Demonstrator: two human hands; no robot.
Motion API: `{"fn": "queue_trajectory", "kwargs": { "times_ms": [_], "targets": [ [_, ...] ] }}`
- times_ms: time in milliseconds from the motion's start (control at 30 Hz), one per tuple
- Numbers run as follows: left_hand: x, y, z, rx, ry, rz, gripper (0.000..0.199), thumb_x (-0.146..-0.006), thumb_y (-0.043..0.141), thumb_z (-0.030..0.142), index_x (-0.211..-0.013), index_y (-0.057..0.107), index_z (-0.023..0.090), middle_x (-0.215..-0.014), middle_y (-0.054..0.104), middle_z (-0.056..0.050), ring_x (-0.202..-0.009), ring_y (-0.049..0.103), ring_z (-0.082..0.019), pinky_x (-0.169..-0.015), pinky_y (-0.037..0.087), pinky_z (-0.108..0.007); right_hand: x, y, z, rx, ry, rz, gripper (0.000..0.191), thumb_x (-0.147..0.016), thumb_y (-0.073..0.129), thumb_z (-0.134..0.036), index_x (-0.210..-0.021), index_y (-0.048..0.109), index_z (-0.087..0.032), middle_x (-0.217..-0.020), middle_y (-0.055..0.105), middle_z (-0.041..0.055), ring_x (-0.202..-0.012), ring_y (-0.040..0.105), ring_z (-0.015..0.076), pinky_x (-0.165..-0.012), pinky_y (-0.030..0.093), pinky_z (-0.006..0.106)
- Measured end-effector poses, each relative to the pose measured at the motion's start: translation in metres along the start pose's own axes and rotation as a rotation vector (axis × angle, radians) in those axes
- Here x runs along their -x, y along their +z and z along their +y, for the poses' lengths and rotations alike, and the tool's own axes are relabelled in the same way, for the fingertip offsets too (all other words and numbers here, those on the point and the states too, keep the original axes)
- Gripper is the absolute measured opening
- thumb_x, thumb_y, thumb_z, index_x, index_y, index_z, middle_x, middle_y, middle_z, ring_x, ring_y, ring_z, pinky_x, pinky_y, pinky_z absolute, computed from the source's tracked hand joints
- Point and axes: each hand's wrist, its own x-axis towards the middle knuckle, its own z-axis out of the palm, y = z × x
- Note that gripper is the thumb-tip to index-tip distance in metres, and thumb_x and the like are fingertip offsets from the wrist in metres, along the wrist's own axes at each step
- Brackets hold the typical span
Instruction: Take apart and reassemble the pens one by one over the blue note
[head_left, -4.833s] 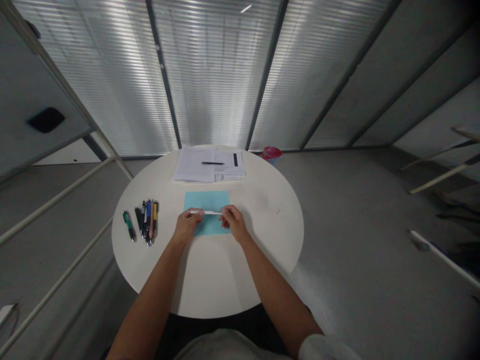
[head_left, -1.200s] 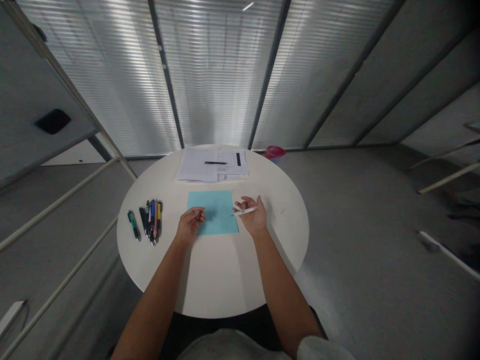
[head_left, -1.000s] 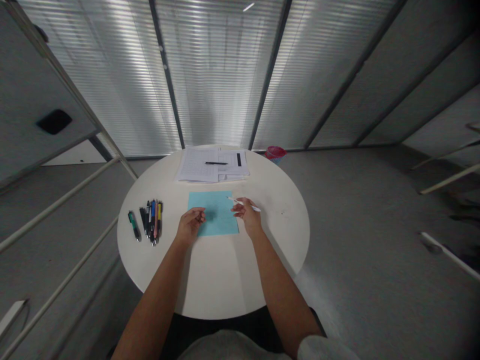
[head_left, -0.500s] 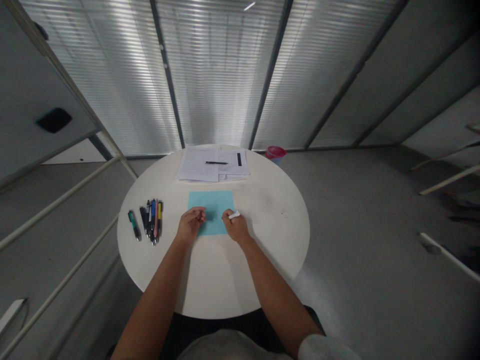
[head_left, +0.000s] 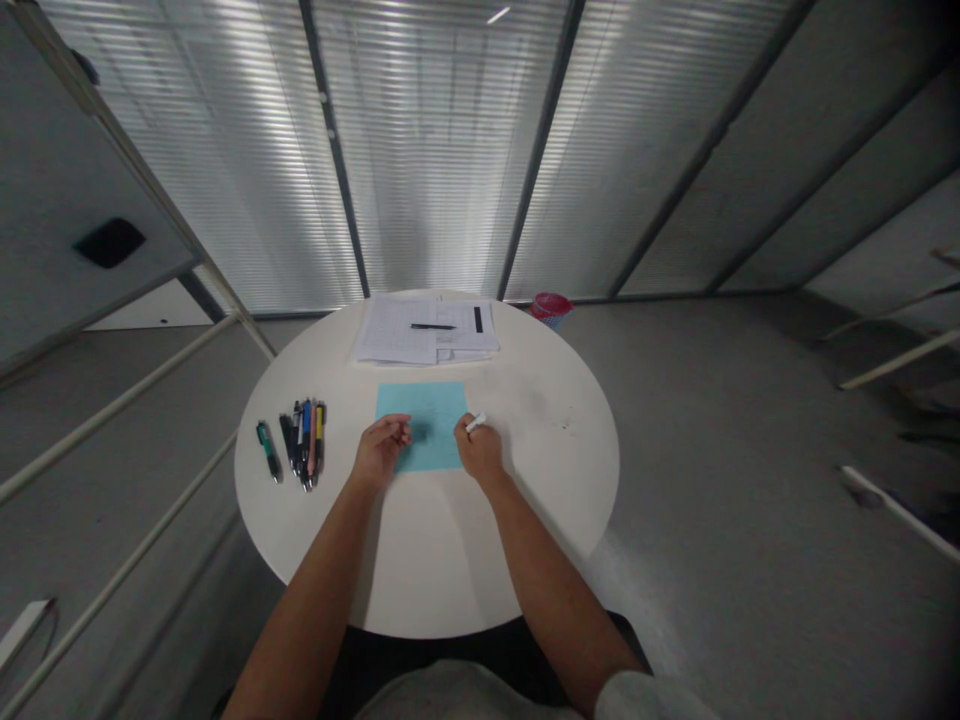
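A light blue sheet of paper point(head_left: 431, 400) lies on the round white table point(head_left: 427, 560). At its right edge, my right hand point(head_left: 478, 450) is closed round a white pen point(head_left: 475, 422), whose tip is hidden by the fingers. My left hand point(head_left: 381, 447) rests at the sheet's left side, with its fingers loosely curled and apart and nothing visible in them.
Several pens point(head_left: 306, 440) lie in a bunch at the table's left, beside a green pen point(head_left: 268, 450). Printed papers point(head_left: 397, 335) with a black pen point(head_left: 433, 326) on them are at the far edge. A red bin point(head_left: 551, 308) stands beyond the table.
My right hand has shifted slightly to the right with the white pen, from over the blue sheet towards its right edge. My left hand has stayed in place.
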Motion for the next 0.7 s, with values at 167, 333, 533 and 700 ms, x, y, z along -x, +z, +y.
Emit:
{"fn": "queue_trajectory", "kwargs": {
  "times_ms": [167,333,533,700],
  "targets": [
    [0.001,0.001,0.002,0.001,-0.008,0.008,0.021,-0.068,0.073,0.022,-0.085,0.075,0.010,-0.071,0.063,-0.006,-0.064,0.056,-0.013,-0.064,0.044,-0.028,-0.008,0.003,0.013,-0.671,0.147,0.100,0.041,-0.086,0.033,-0.041,-0.057,0.054,-0.020,-0.051,0.050,-0.0002,-0.055,0.050,0.0133,-0.054,0.035,0.023],
    [0.003,0.004,0.004,0.003,0.000,0.013,0.020,-0.067,0.072,0.022,-0.083,0.074,0.010,-0.070,0.063,-0.006,-0.063,0.056,-0.013,-0.063,0.043,-0.028,-0.018,0.000,0.024,-1.184,0.191,0.143,0.027,-0.070,0.041,-0.043,-0.063,0.054,-0.020,-0.062,0.053,0.0000,-0.053,0.047,0.0120,-0.048,0.035,0.023],
    [0.002,0.004,0.003,0.007,-0.002,0.016,0.021,-0.067,0.072,0.021,-0.084,0.074,0.009,-0.070,0.062,-0.006,-0.062,0.056,-0.012,-0.063,0.043,-0.028,-0.022,-0.003,0.023,-1.328,0.340,0.224,0.048,-0.064,0.054,-0.032,-0.111,0.054,-0.023,-0.056,0.047,-0.0098,-0.040,0.034,0.0074,-0.037,0.023,0.018],
    [0.001,0.004,0.003,0.022,-0.014,0.016,0.020,-0.066,0.072,0.021,-0.083,0.074,0.009,-0.068,0.062,-0.006,-0.061,0.056,-0.013,-0.061,0.044,-0.027,-0.022,-0.004,0.018,-1.282,0.319,0.269,0.064,-0.077,0.055,-0.041,-0.136,0.037,-0.027,-0.057,0.051,-0.0113,-0.041,0.039,0.0075,-0.037,0.026,0.015]
  ]
}}
